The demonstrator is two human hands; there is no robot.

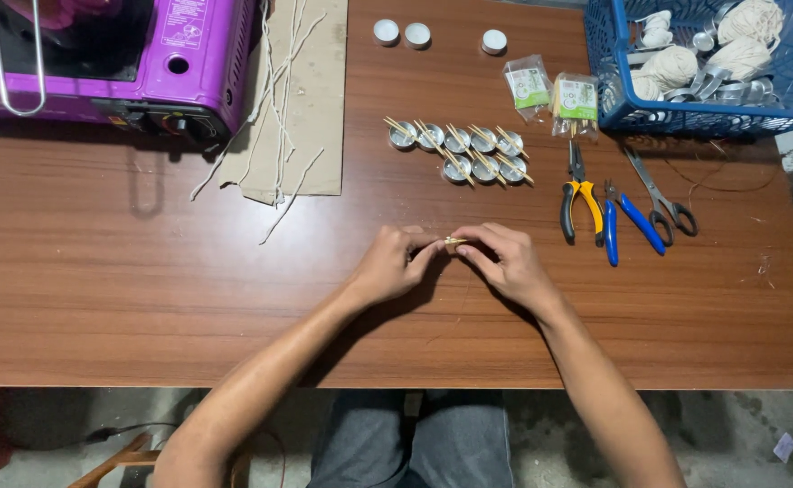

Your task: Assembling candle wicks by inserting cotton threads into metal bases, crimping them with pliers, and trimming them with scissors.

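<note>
My left hand (pixel 395 262) and my right hand (pixel 503 262) meet over the middle of the wooden table (pixel 143 298). Between their fingertips they pinch a small pale wooden stick piece (pixel 453 240), most of it hidden by the fingers. Just beyond my hands lie two rows of small round metal cups (pixel 458 152), each with thin wooden sticks laid across its rim.
Yellow-handled pliers (pixel 581 203), blue-handled cutters (pixel 627 221) and scissors (pixel 659 194) lie right of my hands. A blue basket (pixel 609 81) with string balls and metal cups stands back right. A purple portable stove (pixel 125 63), cardboard with wax-coated strings (pixel 297 99), three white candles (pixel 416 35) and two small packets (pixel 550 90) lie further back.
</note>
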